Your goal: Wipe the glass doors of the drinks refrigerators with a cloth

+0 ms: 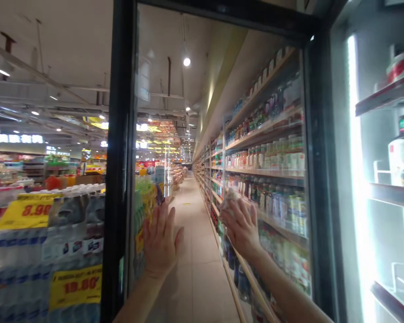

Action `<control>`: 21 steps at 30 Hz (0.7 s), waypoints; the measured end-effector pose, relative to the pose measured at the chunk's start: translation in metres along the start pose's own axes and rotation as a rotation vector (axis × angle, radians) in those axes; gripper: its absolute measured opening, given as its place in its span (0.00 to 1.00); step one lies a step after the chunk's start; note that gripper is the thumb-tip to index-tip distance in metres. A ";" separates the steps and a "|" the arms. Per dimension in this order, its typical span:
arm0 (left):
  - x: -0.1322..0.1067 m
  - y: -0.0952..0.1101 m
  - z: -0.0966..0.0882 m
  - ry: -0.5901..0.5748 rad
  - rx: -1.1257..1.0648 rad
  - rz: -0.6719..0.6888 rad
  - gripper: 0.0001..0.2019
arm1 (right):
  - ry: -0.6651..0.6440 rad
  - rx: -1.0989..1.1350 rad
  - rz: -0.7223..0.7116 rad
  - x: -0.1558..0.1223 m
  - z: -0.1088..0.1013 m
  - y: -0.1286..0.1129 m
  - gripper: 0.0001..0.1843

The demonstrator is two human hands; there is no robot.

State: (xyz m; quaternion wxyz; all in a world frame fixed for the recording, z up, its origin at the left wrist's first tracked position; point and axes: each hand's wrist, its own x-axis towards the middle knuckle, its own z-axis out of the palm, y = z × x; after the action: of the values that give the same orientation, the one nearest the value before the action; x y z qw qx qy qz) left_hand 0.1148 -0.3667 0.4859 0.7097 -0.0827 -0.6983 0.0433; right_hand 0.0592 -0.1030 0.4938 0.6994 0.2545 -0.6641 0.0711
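The right hand [243,226] is closing its fingers around one pale crumpled cloth [229,200] and pressing it against the glass of the open cooler door [218,148], about mid-height on the pane and toward its right side. The left hand [160,240] is lying flat on the same glass, fingers spread and gripping nothing, low on the pane near the left frame. The two hands are sitting well apart, with bare glass between them. One black frame [118,179] is bordering the door.

Through the pane, one long supermarket aisle [193,251] is running away, with bottles filling several tiers of shelving [265,172] along its right side; they are too many and too blurred to count. To the left of the door, shrink-wrapped packs of water bottles [70,233] are standing stacked, carrying two yellow price signs [28,211]. At the far right, the lit cooler interior [387,193] is showing three shelves, with one white bottle [402,159] on the middle one.
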 end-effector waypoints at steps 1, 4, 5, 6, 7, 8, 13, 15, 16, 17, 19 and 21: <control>0.000 -0.001 0.001 -0.004 -0.002 0.001 0.33 | -0.003 -0.017 0.011 -0.002 -0.001 0.006 0.23; -0.001 -0.002 0.002 -0.008 0.002 -0.001 0.33 | 0.141 -0.142 0.338 -0.010 -0.008 0.040 0.22; -0.001 -0.002 0.002 -0.005 0.003 -0.003 0.33 | 0.194 -0.170 0.441 -0.011 -0.011 0.051 0.23; -0.002 -0.002 0.002 -0.004 0.003 -0.004 0.33 | 0.226 -0.182 0.500 -0.013 -0.014 0.060 0.24; -0.002 -0.002 0.002 -0.005 0.001 -0.006 0.33 | 0.224 -0.178 0.495 -0.013 -0.016 0.065 0.24; -0.002 -0.002 0.003 -0.004 -0.002 -0.008 0.33 | 0.175 -0.161 0.426 -0.014 -0.017 0.069 0.24; -0.002 -0.002 0.005 -0.008 -0.016 -0.021 0.33 | 0.035 -0.142 0.237 0.000 -0.019 0.099 0.20; -0.002 -0.002 0.006 -0.004 -0.020 -0.021 0.33 | 0.212 -0.186 0.446 0.012 -0.019 0.113 0.22; -0.002 -0.002 0.006 -0.002 -0.023 -0.024 0.33 | 0.277 -0.194 0.514 0.018 -0.018 0.116 0.23; -0.002 -0.002 0.007 0.000 -0.025 -0.026 0.33 | 0.296 -0.188 0.526 0.024 -0.016 0.113 0.24; -0.002 -0.002 0.007 0.000 -0.029 -0.027 0.33 | 0.184 -0.142 0.346 0.032 -0.012 0.095 0.24; -0.002 -0.003 0.008 0.005 -0.026 -0.024 0.33 | 0.001 -0.074 0.019 0.038 -0.008 0.072 0.23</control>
State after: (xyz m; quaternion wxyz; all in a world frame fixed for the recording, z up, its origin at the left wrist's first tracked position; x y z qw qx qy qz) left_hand 0.1065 -0.3701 0.4841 0.7109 -0.0837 -0.6978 0.0257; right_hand 0.0386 -0.0467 0.5489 0.7080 0.2219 -0.6683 0.0534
